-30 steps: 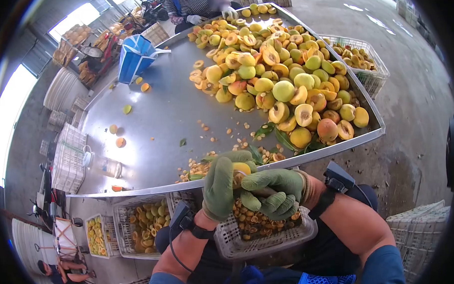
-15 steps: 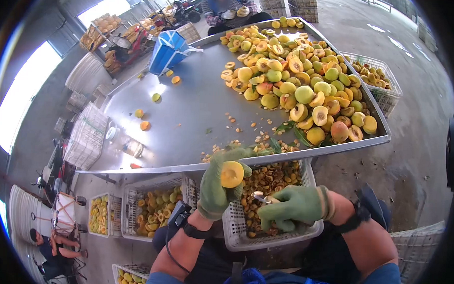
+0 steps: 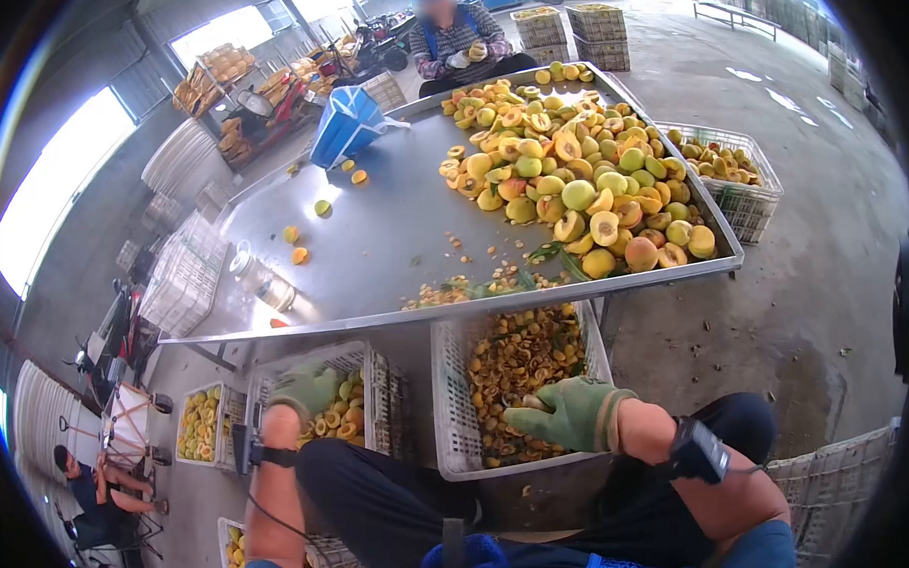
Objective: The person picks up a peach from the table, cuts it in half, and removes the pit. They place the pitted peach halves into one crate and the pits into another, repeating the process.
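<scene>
My left hand (image 3: 306,391), in a green glove, is over the crate of peach halves (image 3: 342,420) at the lower left. Its fingers look loosely stretched and slightly blurred, and no fruit shows in it. My right hand (image 3: 565,413), gloved alike, hangs above the crate of peach pits and scraps (image 3: 441,384) between my knees. Its fingers are closed round a small metal-tipped tool (image 3: 533,400), mostly hidden by the glove. Beyond both hands, a pile of whole and halved peaches (image 3: 578,178) covers the right part of the metal table (image 3: 376,241).
A blue bag (image 3: 345,128), a clear jar (image 3: 264,280) and a few fruit pieces sit on the table's left. Loose pits (image 3: 444,294) lie near its front edge. Another person (image 3: 458,44) sits across it. More fruit crates stand left (image 3: 232,411) and right (image 3: 752,209).
My left hand has moved left and down from above the pit crate, and the peach half it held no longer shows in it. The right hand stays over the pit crate; the view has shifted.
</scene>
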`<state>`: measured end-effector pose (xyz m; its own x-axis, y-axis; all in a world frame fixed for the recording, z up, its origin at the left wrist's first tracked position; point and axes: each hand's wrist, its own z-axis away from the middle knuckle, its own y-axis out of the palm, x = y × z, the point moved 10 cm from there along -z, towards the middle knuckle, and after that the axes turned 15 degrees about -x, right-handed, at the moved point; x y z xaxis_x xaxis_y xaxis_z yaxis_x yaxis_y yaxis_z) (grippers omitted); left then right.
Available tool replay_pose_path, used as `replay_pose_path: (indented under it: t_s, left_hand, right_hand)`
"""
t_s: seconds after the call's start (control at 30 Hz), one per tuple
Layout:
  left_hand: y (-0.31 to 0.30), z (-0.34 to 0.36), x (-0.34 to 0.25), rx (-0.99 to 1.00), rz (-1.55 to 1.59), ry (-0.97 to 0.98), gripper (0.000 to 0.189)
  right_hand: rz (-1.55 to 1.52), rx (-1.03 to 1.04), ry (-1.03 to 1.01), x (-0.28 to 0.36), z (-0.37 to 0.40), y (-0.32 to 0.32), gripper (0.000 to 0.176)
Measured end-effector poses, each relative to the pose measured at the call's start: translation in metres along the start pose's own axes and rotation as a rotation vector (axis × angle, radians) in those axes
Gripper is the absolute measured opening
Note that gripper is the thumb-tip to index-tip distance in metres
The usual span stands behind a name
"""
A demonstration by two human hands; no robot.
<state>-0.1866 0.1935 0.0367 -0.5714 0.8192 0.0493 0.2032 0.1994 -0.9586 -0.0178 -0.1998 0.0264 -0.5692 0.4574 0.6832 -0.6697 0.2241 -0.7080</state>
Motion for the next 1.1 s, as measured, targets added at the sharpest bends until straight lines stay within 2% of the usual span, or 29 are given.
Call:
replay_pose_path:
  t_s: [0.03, 0.07, 0.1, 0.13, 0.17, 0.23, 0.27, 0.33, 0.4, 0.43, 0.57, 0.6, 0.7, 0.73, 0.93, 1.03, 1.1]
  left_hand:
    - [-0.002, -0.003, 0.004, -0.017, 0.028, -0.011, 0.037]
    - [-0.017, -0.008, -0.004, -0.034, 0.058, -0.019, 0.037]
    - [-0.035, -0.015, -0.019, -0.050, 0.091, -0.027, 0.038]
    - [-0.043, -0.029, -0.053, -0.028, 0.362, -0.021, 0.034]
    - [-0.038, -0.042, -0.080, -0.080, 0.411, 0.090, 0.033]
    - [-0.040, -0.070, -0.146, -0.089, 0.480, 0.142, 0.035]
    - [-0.046, -0.083, -0.189, -0.040, 0.499, 0.081, 0.037]
    - [-0.045, -0.108, -0.273, -0.324, 0.560, 0.522, 0.042]
    - [-0.014, -0.153, -0.330, -0.379, 0.644, 0.412, 0.047]
    - [0.018, -0.180, -0.357, -0.328, 0.597, 0.401, 0.050]
    - [0.091, -0.249, -0.420, -0.164, 0.642, 0.361, 0.063]
    - [0.115, -0.263, -0.425, -0.085, 0.646, 0.272, 0.069]
    - [0.086, -0.251, -0.431, -0.069, 0.691, 0.248, 0.065]
    - [0.084, -0.250, -0.430, -0.118, 0.707, 0.273, 0.078]
    - [0.105, -0.230, -0.415, 0.031, 0.809, 0.226, 0.065]
    - [0.096, -0.239, -0.415, -0.234, 0.700, 0.260, 0.050]
    - [0.108, -0.243, -0.415, -0.150, 0.854, 0.240, 0.046]
  right_hand:
    - [0.005, -0.070, -0.063, 0.006, 0.000, -0.007, 0.065]
    - [0.045, -0.135, 0.021, -0.003, -0.001, -0.012, 0.055]
    - [0.026, -0.174, 0.022, -0.007, -0.004, -0.015, 0.053]
    - [0.009, -0.210, 0.023, -0.012, -0.008, -0.017, 0.051]
    - [-0.007, -0.247, 0.021, -0.015, -0.010, -0.021, 0.048]
    - [0.021, -0.232, 0.060, -0.018, -0.010, -0.025, 0.044]
    - [0.051, -0.195, 0.051, -0.017, -0.008, -0.027, 0.043]
    - [0.092, -0.096, 0.031, -0.028, -0.010, -0.010, 0.043]
    - [0.071, 0.032, 0.046, -0.026, -0.006, -0.006, 0.045]
    - [0.061, 0.095, 0.056, -0.027, -0.005, -0.004, 0.046]
    - [0.084, 0.048, 0.167, -0.057, -0.021, -0.017, 0.053]
    - [0.053, 0.006, 0.177, -0.060, -0.021, -0.028, 0.053]
    - [0.024, -0.043, 0.224, -0.071, -0.029, -0.046, 0.051]
    - [0.017, -0.060, 0.212, -0.071, -0.033, -0.050, 0.049]
    - [-0.076, -0.280, 0.255, -0.084, -0.054, -0.086, 0.043]
    - [-0.280, -0.429, 0.267, -0.089, -0.066, -0.106, 0.037]
    - [-0.347, -0.614, 0.323, -0.104, -0.074, -0.116, 0.034]
